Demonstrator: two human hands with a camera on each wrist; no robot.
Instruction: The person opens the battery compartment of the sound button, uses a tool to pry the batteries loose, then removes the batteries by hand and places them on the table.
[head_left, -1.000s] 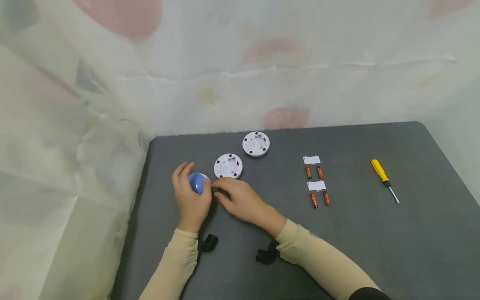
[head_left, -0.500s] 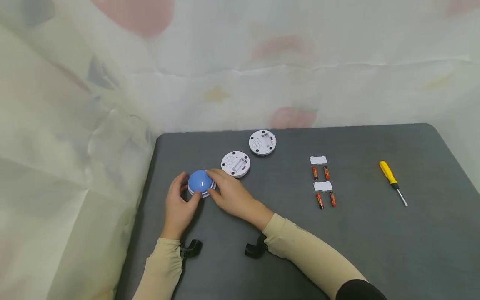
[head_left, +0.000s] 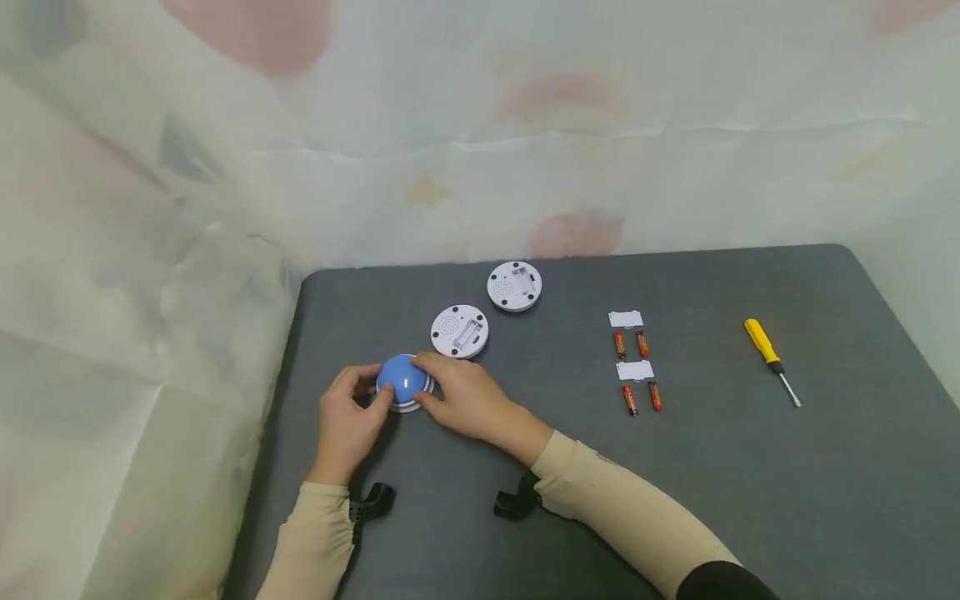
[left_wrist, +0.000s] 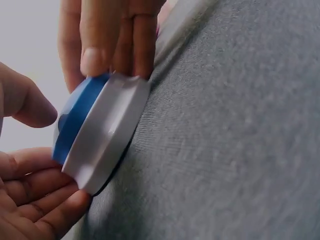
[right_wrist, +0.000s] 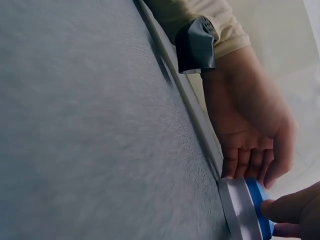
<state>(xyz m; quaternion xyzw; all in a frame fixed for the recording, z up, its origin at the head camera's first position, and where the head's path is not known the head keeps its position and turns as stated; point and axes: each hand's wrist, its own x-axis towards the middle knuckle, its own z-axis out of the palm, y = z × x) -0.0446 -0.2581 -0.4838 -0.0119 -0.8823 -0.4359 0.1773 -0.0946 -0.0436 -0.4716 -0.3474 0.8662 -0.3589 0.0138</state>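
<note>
A round push button [head_left: 403,379] with a blue dome and white base sits dome-up on the grey table, between both hands. My left hand [head_left: 347,423] holds its left side; in the left wrist view the fingers [left_wrist: 47,200] touch the white base and the thumb lies close to the dome. From the right, my right hand [head_left: 474,395] grips it, with the thumb [right_wrist: 287,207] on the blue dome in the right wrist view. Just behind stand two white round units, a nearer one [head_left: 460,332] and a farther one [head_left: 514,286], undersides up with their battery bays uncovered.
To the right lie two white battery covers, one farther [head_left: 626,319] and one nearer [head_left: 635,371], with several red batteries [head_left: 629,400] below them. A yellow-handled screwdriver [head_left: 763,342] lies farther right. A patterned curtain [head_left: 420,125] hangs behind the table [head_left: 750,500].
The push button, earlier tilted within the left hand, now stands dome-up on the table. My right hand has moved onto it, and the left hand has shifted to its left side.
</note>
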